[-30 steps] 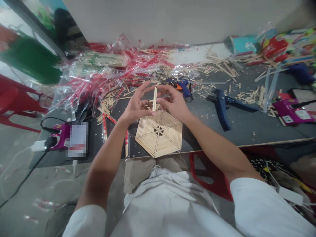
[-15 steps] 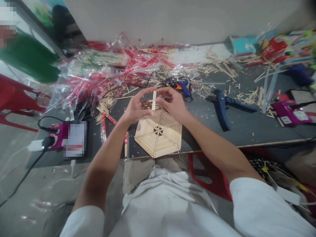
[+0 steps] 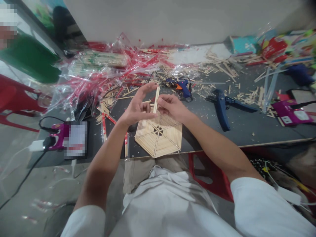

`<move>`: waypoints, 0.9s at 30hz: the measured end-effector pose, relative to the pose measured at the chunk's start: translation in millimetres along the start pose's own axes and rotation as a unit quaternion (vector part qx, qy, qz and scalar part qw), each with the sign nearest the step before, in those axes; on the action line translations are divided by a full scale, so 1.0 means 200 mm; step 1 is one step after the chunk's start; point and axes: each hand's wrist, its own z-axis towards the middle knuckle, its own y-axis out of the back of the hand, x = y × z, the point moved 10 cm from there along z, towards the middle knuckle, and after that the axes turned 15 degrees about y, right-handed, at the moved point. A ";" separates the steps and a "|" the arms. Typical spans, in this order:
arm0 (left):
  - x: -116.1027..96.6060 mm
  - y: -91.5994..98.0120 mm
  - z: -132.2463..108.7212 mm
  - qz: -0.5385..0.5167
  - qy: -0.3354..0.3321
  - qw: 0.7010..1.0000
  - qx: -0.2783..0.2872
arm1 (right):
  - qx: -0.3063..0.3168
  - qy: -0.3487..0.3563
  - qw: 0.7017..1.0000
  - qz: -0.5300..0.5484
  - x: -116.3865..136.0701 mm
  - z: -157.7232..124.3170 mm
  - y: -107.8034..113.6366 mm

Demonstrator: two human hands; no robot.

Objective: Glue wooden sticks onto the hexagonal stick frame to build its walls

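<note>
A short pair of pale wooden sticks (image 3: 156, 100), side by side, is held up over the far part of a hexagonal stick panel (image 3: 166, 141). My left hand (image 3: 134, 110) spans their length, with the thumb at the lower end and the index finger at the upper end. From the right, my right hand (image 3: 172, 106) pinches the same sticks near the middle, its fingers curled. The panel lies flat at the table's front edge, built of rows of sticks around a small dark central hole. My hands partly hide its far side.
Beyond my hands lies a blue glue gun (image 3: 182, 88). Blue-handled cutters (image 3: 222, 110) rest to the right among stick offcuts. Plastic wrappers (image 3: 98, 74) and sticks heap up at the back left. A phone (image 3: 75, 140) lies at the left, with a person in green (image 3: 29, 56) beyond.
My right index finger has come down from the sticks' upper end, and that hand now pinches them at the middle. The sticks have shifted slightly right and lean a little more.
</note>
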 end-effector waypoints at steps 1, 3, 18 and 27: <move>-0.01 0.00 0.00 0.010 0.007 1.000 0.001 | 0.016 -0.015 0.999 0.024 -0.01 -0.01 -0.02; -0.02 -0.01 -0.01 0.023 0.019 1.000 0.002 | 0.031 -0.030 0.997 0.059 -0.03 -0.02 -0.05; 0.01 -0.01 0.00 0.059 0.071 0.996 -0.012 | 0.040 0.000 0.998 0.057 -0.01 -0.01 -0.05; 0.12 0.02 0.03 0.177 0.111 0.970 -0.122 | -0.037 0.217 0.910 -0.352 0.23 0.01 0.09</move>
